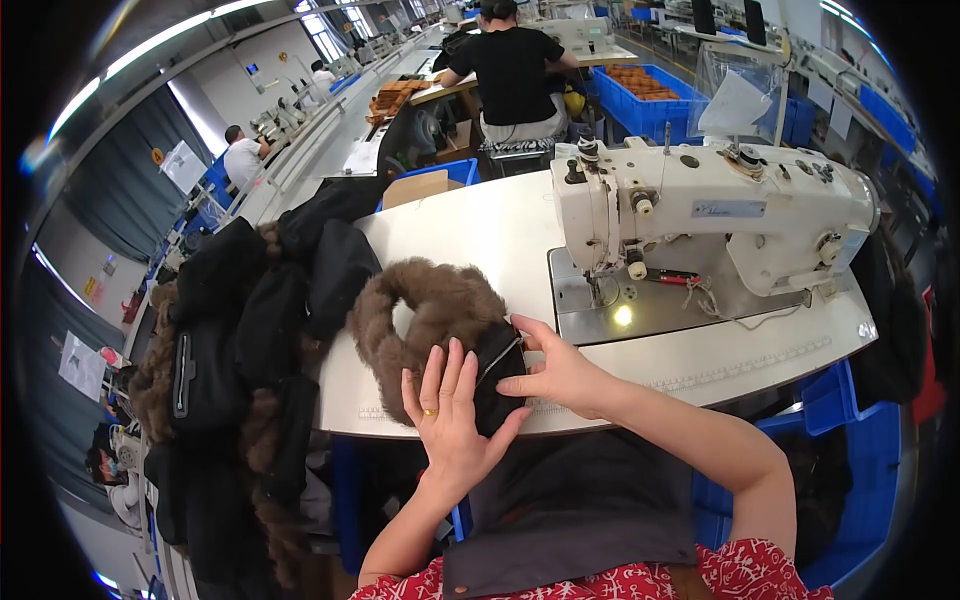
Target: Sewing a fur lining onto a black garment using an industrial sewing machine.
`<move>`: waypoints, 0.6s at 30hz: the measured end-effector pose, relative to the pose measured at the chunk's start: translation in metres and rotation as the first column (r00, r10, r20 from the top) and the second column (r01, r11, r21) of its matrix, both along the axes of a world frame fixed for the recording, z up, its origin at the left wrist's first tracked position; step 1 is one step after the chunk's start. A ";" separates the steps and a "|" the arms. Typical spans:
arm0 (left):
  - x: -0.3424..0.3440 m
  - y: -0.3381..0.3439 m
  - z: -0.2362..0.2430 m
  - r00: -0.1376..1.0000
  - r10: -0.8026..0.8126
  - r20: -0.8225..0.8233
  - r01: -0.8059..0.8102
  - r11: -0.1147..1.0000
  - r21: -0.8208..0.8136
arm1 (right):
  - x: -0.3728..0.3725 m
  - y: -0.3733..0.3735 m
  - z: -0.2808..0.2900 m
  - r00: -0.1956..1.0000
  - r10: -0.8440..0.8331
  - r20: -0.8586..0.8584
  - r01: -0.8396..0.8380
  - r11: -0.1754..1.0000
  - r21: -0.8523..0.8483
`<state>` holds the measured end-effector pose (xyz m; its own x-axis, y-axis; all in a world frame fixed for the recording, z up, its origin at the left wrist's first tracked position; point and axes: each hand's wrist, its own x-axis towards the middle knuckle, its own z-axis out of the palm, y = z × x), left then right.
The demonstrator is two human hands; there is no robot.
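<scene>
On the white sewing table lies a black fabric piece (494, 404) with a thin pale strip, perhaps a zip, across it. A ring of brown fur trim (440, 300) curls away from its far left side and looks joined to it. My left hand (452, 412), a ring on one finger, rests flat with fingers spread over the fur and fabric. At the right edge of the black piece is my right hand (565, 372), thumb on top and index finger along the upper corner, gripping that edge. Its other fingers are partly hidden.
A white sewing machine (700, 215) stands right of the fabric, with red-handled snips (672, 276) under its arm. Black fur-trimmed pieces (270, 320) are heaped at left. A blue bin (850, 480) sits below right. A co-worker in black (515, 75) sits ahead.
</scene>
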<state>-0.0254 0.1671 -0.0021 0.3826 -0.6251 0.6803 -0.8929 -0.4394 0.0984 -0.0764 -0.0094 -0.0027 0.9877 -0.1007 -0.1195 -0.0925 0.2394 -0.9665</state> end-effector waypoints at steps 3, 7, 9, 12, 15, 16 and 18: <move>-0.004 -0.003 -0.004 1.000 0.010 -0.002 -0.010 1.000 -0.009 | 0.008 0.006 -0.008 0.992 -0.084 0.096 0.112 0.933 -0.343; -0.010 -0.016 -0.010 0.998 0.031 0.052 -0.035 0.997 0.074 | 0.039 -0.003 -0.013 0.989 -0.108 0.105 0.150 0.656 -0.739; -0.009 -0.022 -0.017 0.997 0.045 0.069 -0.051 0.994 0.092 | 0.056 -0.010 -0.007 0.996 -0.082 0.036 0.078 0.603 -0.794; 0.004 -0.015 -0.012 0.997 0.005 0.071 -0.011 0.996 0.084 | 0.055 -0.012 -0.019 0.992 -0.111 0.065 0.124 0.690 -0.713; 0.015 0.008 0.010 0.972 -0.064 0.227 0.051 0.997 0.062 | 0.033 -0.010 -0.005 0.993 -0.114 0.042 0.121 0.870 -0.478; 0.014 0.021 0.014 0.959 -0.087 0.271 0.070 0.995 0.070 | 0.028 -0.007 0.001 0.994 -0.108 -0.023 0.092 0.923 -0.373; 0.015 0.008 0.032 0.931 -0.209 0.298 0.196 0.978 0.074 | 0.031 -0.011 -0.018 0.961 -0.168 0.220 0.273 0.701 -0.659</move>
